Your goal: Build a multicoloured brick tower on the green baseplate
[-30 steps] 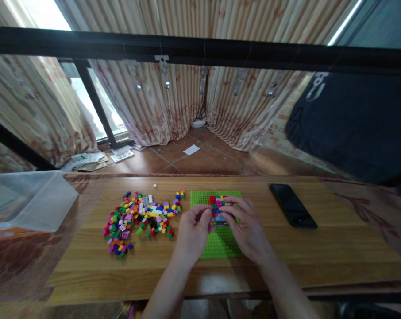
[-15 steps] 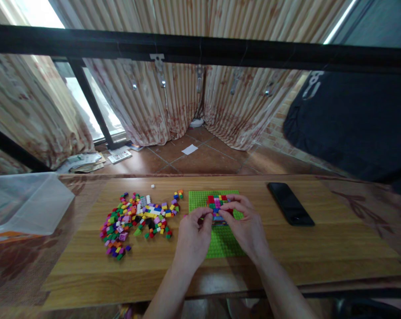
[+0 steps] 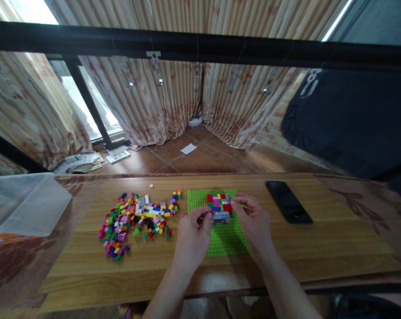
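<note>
Hands flank block (image 3: 219,206) on baseplate (image 3: 227,243).
It sits just ahead, between both: left hand (image 3: 193,237) pinched at its near-left corner, on what I cannot tell; right hand (image 3: 253,222) gripping its right edge.

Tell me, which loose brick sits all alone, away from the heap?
The tiny white brick near the far edge of the table; the other loose bricks crowd together in the colourful heap.
</note>
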Motion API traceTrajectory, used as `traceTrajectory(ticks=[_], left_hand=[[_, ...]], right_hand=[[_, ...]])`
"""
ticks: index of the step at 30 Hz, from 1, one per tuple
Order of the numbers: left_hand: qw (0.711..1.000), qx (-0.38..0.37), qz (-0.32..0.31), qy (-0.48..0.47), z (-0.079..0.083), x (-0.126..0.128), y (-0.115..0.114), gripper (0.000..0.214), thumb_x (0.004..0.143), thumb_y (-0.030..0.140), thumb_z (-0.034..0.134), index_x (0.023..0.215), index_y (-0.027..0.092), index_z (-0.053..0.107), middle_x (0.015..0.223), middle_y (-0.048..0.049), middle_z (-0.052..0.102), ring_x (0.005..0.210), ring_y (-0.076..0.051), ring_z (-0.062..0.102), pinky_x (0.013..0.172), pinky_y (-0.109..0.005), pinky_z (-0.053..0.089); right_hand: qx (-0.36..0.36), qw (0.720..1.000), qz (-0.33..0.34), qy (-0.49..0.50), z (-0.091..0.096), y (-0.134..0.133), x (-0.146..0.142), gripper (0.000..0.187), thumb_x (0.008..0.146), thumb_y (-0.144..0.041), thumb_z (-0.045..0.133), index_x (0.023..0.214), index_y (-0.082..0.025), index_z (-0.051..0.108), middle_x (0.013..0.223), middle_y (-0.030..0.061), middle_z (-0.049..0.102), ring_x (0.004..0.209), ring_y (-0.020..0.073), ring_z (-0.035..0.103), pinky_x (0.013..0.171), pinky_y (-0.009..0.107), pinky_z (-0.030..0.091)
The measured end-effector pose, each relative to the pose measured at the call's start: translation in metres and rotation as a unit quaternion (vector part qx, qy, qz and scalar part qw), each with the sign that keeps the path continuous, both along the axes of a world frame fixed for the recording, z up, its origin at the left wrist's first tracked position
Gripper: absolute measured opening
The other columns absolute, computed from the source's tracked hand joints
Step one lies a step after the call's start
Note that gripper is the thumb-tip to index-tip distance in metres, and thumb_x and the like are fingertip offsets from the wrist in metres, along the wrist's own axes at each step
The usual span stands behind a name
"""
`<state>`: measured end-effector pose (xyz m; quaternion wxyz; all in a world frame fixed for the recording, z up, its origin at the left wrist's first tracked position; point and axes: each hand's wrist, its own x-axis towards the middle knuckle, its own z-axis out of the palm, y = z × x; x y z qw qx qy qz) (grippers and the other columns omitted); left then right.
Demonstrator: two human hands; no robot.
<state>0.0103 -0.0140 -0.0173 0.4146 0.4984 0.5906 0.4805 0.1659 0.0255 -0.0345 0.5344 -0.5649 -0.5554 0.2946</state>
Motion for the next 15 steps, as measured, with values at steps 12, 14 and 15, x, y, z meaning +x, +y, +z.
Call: traceTrajectory(ticks=[12,14,15], left_hand=[[0.998,0.009,0.038,0.039,0.003,-0.003,0.000,0.021,0.082,0.020,0.055,0.093,0.017,0.072,0.071,-0.0031,0.068,0.062,-0.015,0.061,0.058,-0.024,0.047],[0.998,0.008,0.038,0.041,0.002,-0.003,0.000,0.021,0.082,0.020,0.055,0.093,0.017,0.072,0.072,-0.0036,0.069,0.063,-0.015,0.062,0.059,-0.024,0.047],[0.999,0.008,0.036,0.040,0.002,-0.003,0.000,0.021,0.082,0.020,0.055,0.092,0.017,0.072,0.073,-0.0039,0.069,0.064,-0.016,0.062,0.059,-0.024,0.047]], right_hand=[[0.131,0.962,0.065,-0.230,0.011,-0.013,-0.016,0.010,0.085,-0.029,0.063,0.090,-0.028,0.073,0.118,0.0071,0.060,0.110,0.0274,0.055,0.093,0.049,0.047],[0.134,0.961,0.065,-0.234,0.009,-0.013,-0.015,0.009,0.086,-0.028,0.063,0.088,-0.027,0.071,0.118,0.0072,0.060,0.110,0.0268,0.055,0.092,0.048,0.047],[0.134,0.961,0.068,-0.233,0.009,-0.012,-0.015,0.009,0.086,-0.027,0.062,0.088,-0.026,0.071,0.118,0.0073,0.060,0.110,0.0265,0.055,0.092,0.047,0.047]])
